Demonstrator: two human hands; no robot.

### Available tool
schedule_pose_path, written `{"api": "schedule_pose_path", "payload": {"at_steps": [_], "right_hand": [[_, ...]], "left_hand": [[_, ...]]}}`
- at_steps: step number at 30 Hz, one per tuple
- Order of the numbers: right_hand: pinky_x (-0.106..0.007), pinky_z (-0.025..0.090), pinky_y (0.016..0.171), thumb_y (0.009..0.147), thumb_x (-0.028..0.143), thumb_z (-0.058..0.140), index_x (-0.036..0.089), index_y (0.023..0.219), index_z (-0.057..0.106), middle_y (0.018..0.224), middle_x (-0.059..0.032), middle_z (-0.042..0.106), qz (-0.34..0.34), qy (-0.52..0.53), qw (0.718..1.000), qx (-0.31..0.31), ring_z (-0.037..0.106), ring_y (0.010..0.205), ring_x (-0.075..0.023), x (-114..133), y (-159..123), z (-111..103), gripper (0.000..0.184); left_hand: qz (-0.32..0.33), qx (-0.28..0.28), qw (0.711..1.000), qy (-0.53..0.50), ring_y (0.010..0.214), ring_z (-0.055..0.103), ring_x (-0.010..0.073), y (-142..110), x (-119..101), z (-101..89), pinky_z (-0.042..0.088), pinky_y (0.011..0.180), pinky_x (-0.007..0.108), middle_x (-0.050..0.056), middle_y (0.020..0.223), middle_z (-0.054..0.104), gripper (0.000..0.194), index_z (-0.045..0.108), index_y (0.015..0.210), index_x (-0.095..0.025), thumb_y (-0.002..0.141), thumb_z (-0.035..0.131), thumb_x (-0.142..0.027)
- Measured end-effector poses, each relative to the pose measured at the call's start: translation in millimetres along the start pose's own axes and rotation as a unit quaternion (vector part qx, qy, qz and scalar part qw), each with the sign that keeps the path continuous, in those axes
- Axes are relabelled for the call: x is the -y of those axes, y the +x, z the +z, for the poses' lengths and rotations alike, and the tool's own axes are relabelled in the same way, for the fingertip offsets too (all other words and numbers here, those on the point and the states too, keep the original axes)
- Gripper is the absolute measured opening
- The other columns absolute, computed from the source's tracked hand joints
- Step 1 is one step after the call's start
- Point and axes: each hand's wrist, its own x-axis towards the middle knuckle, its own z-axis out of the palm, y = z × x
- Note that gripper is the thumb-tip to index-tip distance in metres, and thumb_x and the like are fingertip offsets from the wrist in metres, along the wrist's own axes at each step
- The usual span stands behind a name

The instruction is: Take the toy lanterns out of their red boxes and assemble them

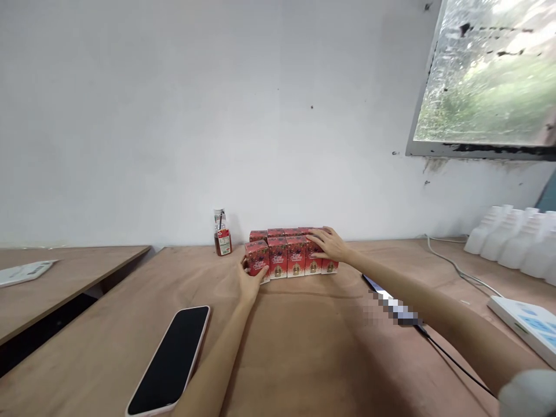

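From the middle of the bench, see a phone at nine o'clock. At eleven, note the left hand, with fingers half bent round the end box. At twelve, near the wall, find two rows of red boxes. Likely light, stiff and slick, but easy to dent; best to hold low on both sides. Past twelve, spot the right hand, with fingers spread, touching the boxes.

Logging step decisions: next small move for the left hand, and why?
Probably ease the leftmost front box back in line with the neighbouring box: it seems to sit slightly forward, the left hand has hold of it, and the right hand is against the right-end boxes, where it could steady them.
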Motion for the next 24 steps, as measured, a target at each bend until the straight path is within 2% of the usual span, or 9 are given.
{"api": "schedule_pose_path", "payload": {"at_steps": [2, 4, 9, 12, 15, 18, 20, 22, 24], "right_hand": [[-0.051, 0.025, 0.106, 0.087, 0.050, 0.045, 0.018, 0.136, 0.041, 0.135, -0.0163, 0.049, -0.066, -0.029, 0.996, -0.049, 0.043, 0.127, -0.0288, 3, -5, 15, 0.058], [-0.051, 0.024, 0.106, 0.088, 0.047, 0.047, 0.022, 0.135, 0.042, 0.133, -0.0130, 0.053, -0.127, -0.048, 0.987, -0.087, 0.044, 0.126, -0.0272, 8, -11, 30, 0.053], [-0.044, 0.029, 0.106, 0.088, 0.032, 0.049, 0.034, 0.129, 0.044, 0.128, -0.0016, 0.059, -0.250, -0.028, 0.965, -0.080, 0.047, 0.124, -0.0178, 26, -27, 54, 0.041], [-0.039, 0.033, 0.105, 0.088, 0.016, 0.045, 0.036, 0.125, 0.047, 0.125, 0.0023, 0.061, -0.266, -0.019, 0.960, -0.086, 0.049, 0.121, -0.0125, 30, -28, 58, 0.042], [-0.039, 0.034, 0.104, 0.086, 0.010, 0.042, 0.033, 0.122, 0.048, 0.121, 0.0016, 0.063, -0.273, -0.016, 0.956, -0.107, 0.052, 0.118, -0.0122, 33, -28, 59, 0.043], [-0.043, 0.036, 0.102, 0.085, 0.008, 0.041, 0.033, 0.116, 0.051, 0.115, 0.0001, 0.065, -0.237, 0.001, 0.959, -0.154, 0.056, 0.113, -0.0144, 47, -32, 59, 0.041], [-0.048, 0.036, 0.101, 0.084, 0.012, 0.046, 0.033, 0.110, 0.052, 0.112, -0.0009, 0.064, -0.158, 0.019, 0.960, -0.232, 0.058, 0.110, -0.0176, 65, -38, 57, 0.034], [-0.056, 0.034, 0.100, 0.083, 0.021, 0.054, 0.030, 0.112, 0.047, 0.115, -0.0060, 0.060, -0.087, 0.031, 0.952, -0.290, 0.057, 0.112, -0.0237, 89, -44, 52, 0.032], [-0.058, 0.035, 0.099, 0.078, 0.030, 0.061, 0.027, 0.117, 0.042, 0.122, -0.0099, 0.053, 0.021, 0.086, 0.928, -0.361, 0.053, 0.115, -0.0272, 114, -50, 43, 0.044]], "left_hand": [[0.012, -0.027, 0.999, 0.031, 0.099, 0.059, 0.0259, -4, -5, -2.0, 0.048, 0.088, 0.046, 0.010, 0.113, 0.054, 0.072, 0.046, 0.111, -0.021, 0.050, 0.083, -0.031], [0.027, -0.052, 0.997, 0.058, 0.097, 0.058, 0.0245, -11, -10, -4.5, 0.047, 0.088, 0.046, 0.008, 0.108, 0.054, 0.070, 0.044, 0.111, -0.019, 0.053, 0.081, -0.035], [0.070, -0.073, 0.990, 0.099, 0.094, 0.058, 0.0220, -29, -21, -8.4, 0.048, 0.085, 0.042, 0.007, 0.106, 0.054, 0.065, 0.041, 0.113, -0.020, 0.061, 0.073, -0.043], [0.101, -0.048, 0.987, 0.113, 0.095, 0.059, 0.0229, -40, -20, -7.8, 0.048, 0.085, 0.041, 0.008, 0.106, 0.054, 0.063, 0.041, 0.113, -0.019, 0.063, 0.072, -0.043], [0.196, 0.024, 0.967, 0.161, 0.100, 0.058, 0.0247, -47, -14, -7.4, 0.048, 0.086, 0.042, 0.011, 0.109, 0.053, 0.063, 0.039, 0.118, -0.017, 0.067, 0.068, -0.041], [0.344, 0.093, 0.903, 0.239, 0.109, 0.053, 0.0280, -51, -11, -8.5, 0.046, 0.090, 0.045, 0.014, 0.114, 0.050, 0.072, 0.035, 0.126, -0.016, 0.067, 0.069, -0.038], [0.415, 0.128, 0.856, 0.280, 0.109, 0.052, 0.0285, -53, -11, -9.4, 0.046, 0.090, 0.047, 0.014, 0.114, 0.049, 0.076, 0.032, 0.130, -0.017, 0.067, 0.069, -0.037], [0.449, 0.154, 0.826, 0.303, 0.107, 0.053, 0.0279, -54, -12, -9.7, 0.047, 0.089, 0.046, 0.014, 0.114, 0.049, 0.078, 0.029, 0.133, -0.018, 0.069, 0.068, -0.038], [0.463, 0.170, 0.812, 0.313, 0.107, 0.053, 0.0275, -55, -13, -9.1, 0.048, 0.087, 0.044, 0.015, 0.114, 0.049, 0.079, 0.026, 0.137, -0.018, 0.072, 0.065, -0.040]]}}
